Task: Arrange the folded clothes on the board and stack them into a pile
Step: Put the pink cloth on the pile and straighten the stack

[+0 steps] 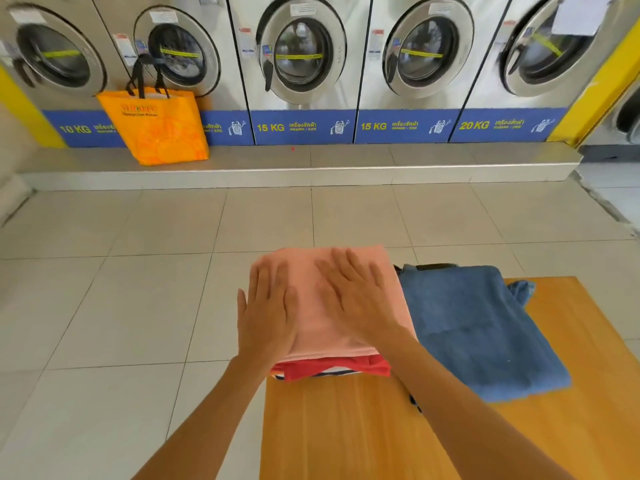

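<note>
A folded pink garment (313,317) tops a pile at the far left corner of the wooden board (346,427). Under it show the edges of a red garment (339,368) and a striped one. My left hand (266,313) lies flat with straight fingers on the pile's left side. My right hand (360,296) presses flat on the pink cloth's middle. To the right of the pile a folded blue denim garment (474,327) lies on the board, with a dark piece peeking out behind it.
An orange tote bag (156,126) stands on the raised ledge (311,168) in front of a row of washing machines (301,50). Pale floor tiles (121,289) lie between the ledge and the board. The board's left edge runs beside my left forearm.
</note>
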The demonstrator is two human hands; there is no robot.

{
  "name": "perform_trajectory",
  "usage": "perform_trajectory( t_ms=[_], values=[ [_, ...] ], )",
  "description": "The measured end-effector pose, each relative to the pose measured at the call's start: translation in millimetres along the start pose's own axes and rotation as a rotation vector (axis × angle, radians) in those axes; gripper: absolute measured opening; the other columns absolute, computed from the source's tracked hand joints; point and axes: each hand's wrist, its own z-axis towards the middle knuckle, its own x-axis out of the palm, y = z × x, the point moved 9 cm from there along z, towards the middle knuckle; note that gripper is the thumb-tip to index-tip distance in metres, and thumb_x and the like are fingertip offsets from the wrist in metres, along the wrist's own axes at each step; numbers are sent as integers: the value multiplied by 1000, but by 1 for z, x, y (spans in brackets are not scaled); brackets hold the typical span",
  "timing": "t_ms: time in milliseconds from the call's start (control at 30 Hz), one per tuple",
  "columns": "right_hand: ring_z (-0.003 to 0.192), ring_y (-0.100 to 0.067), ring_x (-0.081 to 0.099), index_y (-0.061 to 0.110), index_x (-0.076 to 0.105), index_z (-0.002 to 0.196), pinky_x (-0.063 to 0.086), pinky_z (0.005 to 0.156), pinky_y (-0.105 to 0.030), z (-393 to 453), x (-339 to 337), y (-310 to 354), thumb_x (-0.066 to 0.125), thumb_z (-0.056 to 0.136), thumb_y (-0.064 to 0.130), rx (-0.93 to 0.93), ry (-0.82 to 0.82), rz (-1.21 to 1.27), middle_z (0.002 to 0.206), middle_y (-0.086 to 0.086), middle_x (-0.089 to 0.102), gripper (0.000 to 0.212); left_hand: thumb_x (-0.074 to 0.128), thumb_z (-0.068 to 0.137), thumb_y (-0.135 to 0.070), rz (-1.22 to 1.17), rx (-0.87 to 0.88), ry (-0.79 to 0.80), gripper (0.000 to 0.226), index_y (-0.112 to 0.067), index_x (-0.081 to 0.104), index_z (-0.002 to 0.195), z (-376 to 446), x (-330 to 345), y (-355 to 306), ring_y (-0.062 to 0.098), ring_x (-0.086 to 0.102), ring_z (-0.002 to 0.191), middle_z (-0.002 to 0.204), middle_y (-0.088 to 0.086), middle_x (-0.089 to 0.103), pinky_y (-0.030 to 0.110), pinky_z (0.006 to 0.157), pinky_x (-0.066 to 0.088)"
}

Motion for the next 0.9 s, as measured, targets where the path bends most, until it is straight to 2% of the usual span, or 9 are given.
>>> perform_trajectory(
  t_ms=[67,167,200,300,367,467,633,800,900],
  values=[
    [157,-13,2,42,17,158,3,126,-49,-3,6,-17,18,104,56,18,27,-24,169,13,8,56,7,101,-49,-85,-39,62,59,-33,-1,158,1,4,7,18,-10,153,167,-3,-8,51,123,2],
    [156,-20,8,32,25,157,4,123,-59,-1,-7,-65,19,104,50,334,-26,70,168,4,16,57,12,105,-44,-236,-244,96,56,-29,5,158,17,-7,33,24,-6,153,167,6,0,55,122,2],
    [156,-22,9,28,26,156,5,122,-61,0,-9,-67,18,103,49,373,-54,68,168,1,17,58,15,106,-40,-214,-251,64,55,-27,8,158,25,-15,33,25,-6,153,167,8,1,54,122,1],
    [157,-21,4,34,22,157,7,122,-59,2,-5,-25,15,102,53,154,-113,-20,169,2,12,59,19,105,-34,-23,55,-110,53,-25,17,158,30,-27,-12,24,-5,154,167,6,3,51,122,-3],
    [157,-16,0,42,17,157,3,123,-55,0,8,-10,15,101,58,77,-46,-36,169,8,8,58,15,104,-40,74,218,-85,55,-26,22,156,20,-8,-38,23,-4,154,167,6,5,54,122,4],
    [156,-16,6,43,17,156,6,125,-54,4,13,-16,14,98,63,126,-49,-51,169,9,13,61,17,104,-46,126,185,-66,54,-31,26,155,16,9,-32,21,-2,154,167,3,6,54,121,7],
    [156,-14,8,27,20,160,5,126,-49,2,19,-21,12,96,65,158,-98,-41,168,7,18,75,15,103,-47,164,165,-76,56,-30,23,156,22,15,-27,20,2,154,167,0,10,52,122,7],
    [156,-12,9,22,23,159,5,127,-47,0,18,-19,15,97,64,181,-121,-62,167,6,21,76,15,104,-46,187,137,-51,56,-29,19,157,22,21,-24,20,1,154,167,0,9,51,123,4],
    [155,-14,13,20,27,158,6,127,-47,5,18,-20,18,97,62,193,-130,-72,166,4,26,75,13,103,-45,203,149,-27,57,-27,25,156,29,23,-29,22,7,153,166,1,15,52,122,5]
  ],
)
